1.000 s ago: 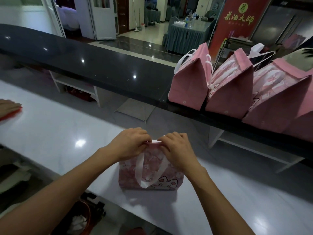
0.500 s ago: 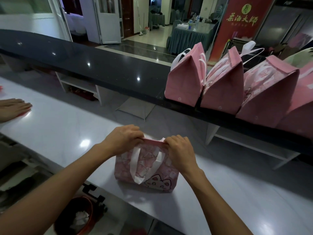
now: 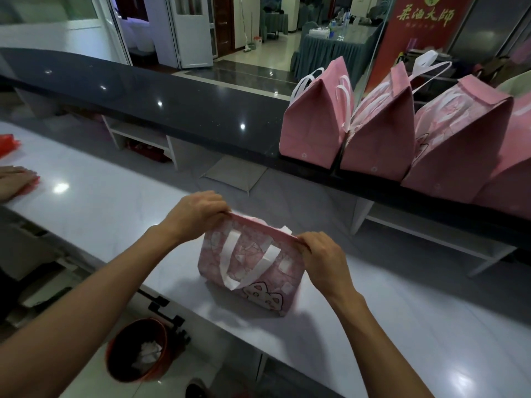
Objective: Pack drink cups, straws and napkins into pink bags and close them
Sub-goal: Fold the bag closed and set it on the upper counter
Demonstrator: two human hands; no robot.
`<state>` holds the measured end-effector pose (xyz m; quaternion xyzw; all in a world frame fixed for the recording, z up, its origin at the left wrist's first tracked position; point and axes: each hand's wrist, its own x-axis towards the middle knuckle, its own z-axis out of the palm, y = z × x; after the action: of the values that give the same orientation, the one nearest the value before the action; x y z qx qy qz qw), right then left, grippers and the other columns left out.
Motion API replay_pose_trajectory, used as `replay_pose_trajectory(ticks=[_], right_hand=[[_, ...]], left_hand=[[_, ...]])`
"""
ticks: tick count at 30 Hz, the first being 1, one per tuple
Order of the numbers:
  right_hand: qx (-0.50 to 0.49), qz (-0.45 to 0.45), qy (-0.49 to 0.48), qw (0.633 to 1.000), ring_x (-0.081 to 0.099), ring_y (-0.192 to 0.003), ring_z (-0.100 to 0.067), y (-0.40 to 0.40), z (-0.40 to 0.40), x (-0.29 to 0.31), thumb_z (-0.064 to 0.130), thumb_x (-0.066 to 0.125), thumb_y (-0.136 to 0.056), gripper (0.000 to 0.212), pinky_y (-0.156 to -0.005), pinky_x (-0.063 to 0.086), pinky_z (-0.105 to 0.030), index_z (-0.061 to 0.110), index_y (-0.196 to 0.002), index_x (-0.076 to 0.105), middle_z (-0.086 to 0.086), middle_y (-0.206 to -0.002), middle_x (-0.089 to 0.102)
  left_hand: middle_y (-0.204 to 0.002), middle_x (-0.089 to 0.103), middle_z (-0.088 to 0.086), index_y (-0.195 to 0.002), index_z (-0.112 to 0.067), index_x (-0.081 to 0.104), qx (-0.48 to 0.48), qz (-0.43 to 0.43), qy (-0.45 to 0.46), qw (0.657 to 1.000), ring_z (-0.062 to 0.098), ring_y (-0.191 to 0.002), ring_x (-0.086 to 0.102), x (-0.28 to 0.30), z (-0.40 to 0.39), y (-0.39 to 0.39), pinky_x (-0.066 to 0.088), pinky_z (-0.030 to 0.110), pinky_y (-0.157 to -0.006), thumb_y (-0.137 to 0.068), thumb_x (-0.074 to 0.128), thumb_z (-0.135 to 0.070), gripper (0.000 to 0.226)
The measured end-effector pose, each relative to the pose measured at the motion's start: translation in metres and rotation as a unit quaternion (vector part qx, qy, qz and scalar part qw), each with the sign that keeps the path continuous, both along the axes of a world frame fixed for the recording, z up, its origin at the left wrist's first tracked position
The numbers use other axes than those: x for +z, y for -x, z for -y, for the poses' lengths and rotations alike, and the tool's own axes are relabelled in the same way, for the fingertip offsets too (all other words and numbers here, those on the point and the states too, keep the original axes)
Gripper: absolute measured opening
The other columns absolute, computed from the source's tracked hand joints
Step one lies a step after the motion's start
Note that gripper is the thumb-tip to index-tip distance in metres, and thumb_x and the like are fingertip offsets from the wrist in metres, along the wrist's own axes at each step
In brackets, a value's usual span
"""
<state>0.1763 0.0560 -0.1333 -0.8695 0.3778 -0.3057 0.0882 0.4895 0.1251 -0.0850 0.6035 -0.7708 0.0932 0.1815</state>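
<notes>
A pink bag (image 3: 253, 268) with a cartoon cat print and white handles stands on the white counter (image 3: 115, 202). Its top edge is folded flat and pressed together. My left hand (image 3: 198, 211) pinches the left end of that top edge. The right end is pinched by my right hand (image 3: 319, 254). One white handle hangs down the near face of the bag. What is inside the bag is hidden.
Several closed pink bags (image 3: 316, 124) stand in a row on the dark raised ledge (image 3: 172, 104) at the back right. Another person's hand (image 3: 17, 179) rests on the counter at far left beside something red (image 3: 8, 142). A red waste bin (image 3: 138, 351) sits below the counter.
My hands have slid apart along the bag's top edge, from the middle out to its two ends. The view has shifted, so the bag sits further right.
</notes>
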Motion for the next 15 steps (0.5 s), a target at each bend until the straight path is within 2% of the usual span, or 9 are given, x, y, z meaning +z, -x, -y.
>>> replay_pose_trajectory(ticks=[2, 4, 6, 8, 9, 11, 13, 15], right_hand=[[-0.006, 0.023, 0.002, 1.000, 0.059, -0.069, -0.018, -0.001, -0.003, -0.004, 0.021, 0.071, -0.092, 0.009, -0.058, 0.054, -0.035, 0.012, -0.092, 0.070, -0.001, -0.082, 0.068], [-0.012, 0.054, -0.009, 0.998, 0.056, -0.066, -0.016, -0.007, -0.011, -0.005, 0.021, 0.074, -0.090, 0.011, -0.057, 0.051, -0.029, 0.012, -0.088, 0.068, -0.001, -0.080, 0.067], [-0.020, 0.087, -0.044, 0.995, 0.052, -0.065, -0.010, -0.018, -0.024, -0.004, 0.022, 0.073, -0.091, 0.012, -0.058, 0.044, -0.019, 0.014, -0.087, 0.066, 0.002, -0.081, 0.065], [-0.032, 0.115, -0.095, 0.988, 0.052, -0.067, -0.008, -0.033, -0.035, -0.005, 0.028, 0.067, -0.095, 0.013, -0.060, 0.042, -0.016, 0.017, -0.091, 0.063, 0.005, -0.085, 0.064], [-0.035, 0.119, -0.124, 0.984, 0.054, -0.072, -0.008, -0.041, -0.039, -0.006, 0.035, 0.063, -0.098, 0.016, -0.062, 0.045, -0.019, 0.019, -0.096, 0.063, 0.006, -0.090, 0.065], [-0.013, 0.105, -0.184, 0.977, 0.059, -0.089, -0.008, -0.054, -0.048, -0.005, 0.052, 0.050, -0.100, 0.033, -0.075, 0.052, -0.020, 0.025, -0.113, 0.064, 0.009, -0.109, 0.067], [0.039, 0.105, -0.221, 0.969, 0.054, -0.103, -0.001, -0.057, -0.058, -0.003, 0.063, 0.042, -0.098, 0.048, -0.084, 0.043, -0.008, 0.028, -0.128, 0.059, 0.013, -0.125, 0.061], [0.076, 0.146, -0.239, 0.957, 0.052, -0.112, 0.001, -0.051, -0.068, -0.006, 0.065, 0.041, -0.097, 0.050, -0.089, 0.041, -0.008, 0.032, -0.132, 0.057, 0.020, -0.130, 0.056]], left_hand=[[-0.105, 0.073, 0.005, -0.109, -0.016, 0.074, 0.041, -0.016, -0.001, 0.999, 0.027, -0.096, 0.066, -0.003, 0.009, 0.004, 0.056, 0.044, -0.077, -0.085, 0.079, -0.017, 0.025], [-0.138, 0.061, 0.005, -0.136, -0.019, 0.060, 0.105, -0.068, -0.027, 0.992, 0.028, -0.130, 0.053, -0.011, 0.014, 0.013, 0.047, 0.052, -0.103, -0.091, 0.073, -0.027, 0.048], [-0.153, 0.046, 0.004, -0.148, -0.021, 0.048, 0.139, -0.121, -0.030, 0.982, 0.025, -0.143, 0.039, -0.021, 0.011, 0.025, 0.036, 0.051, -0.115, -0.096, 0.065, -0.038, 0.058], [-0.153, 0.047, 0.004, -0.148, -0.019, 0.048, 0.150, -0.188, -0.021, 0.970, 0.024, -0.143, 0.039, -0.032, -0.001, 0.039, 0.034, 0.046, -0.115, -0.097, 0.058, -0.045, 0.058], [-0.151, 0.050, 0.004, -0.147, -0.018, 0.050, 0.152, -0.229, -0.017, 0.961, 0.022, -0.140, 0.042, -0.037, -0.010, 0.045, 0.036, 0.044, -0.115, -0.097, 0.056, -0.045, 0.057], [-0.148, 0.053, 0.001, -0.144, -0.019, 0.054, 0.151, -0.295, -0.007, 0.943, 0.016, -0.137, 0.045, -0.050, -0.032, 0.055, 0.038, 0.040, -0.115, -0.099, 0.056, -0.041, 0.051], [-0.146, 0.053, -0.007, -0.142, -0.021, 0.056, 0.167, -0.354, 0.008, 0.920, 0.005, -0.135, 0.045, -0.064, -0.054, 0.064, 0.039, 0.034, -0.115, -0.100, 0.060, -0.035, 0.044], [-0.144, 0.053, -0.015, -0.141, -0.023, 0.056, 0.199, -0.407, 0.015, 0.891, -0.005, -0.132, 0.044, -0.080, -0.077, 0.071, 0.039, 0.030, -0.114, -0.099, 0.062, -0.037, 0.045]])
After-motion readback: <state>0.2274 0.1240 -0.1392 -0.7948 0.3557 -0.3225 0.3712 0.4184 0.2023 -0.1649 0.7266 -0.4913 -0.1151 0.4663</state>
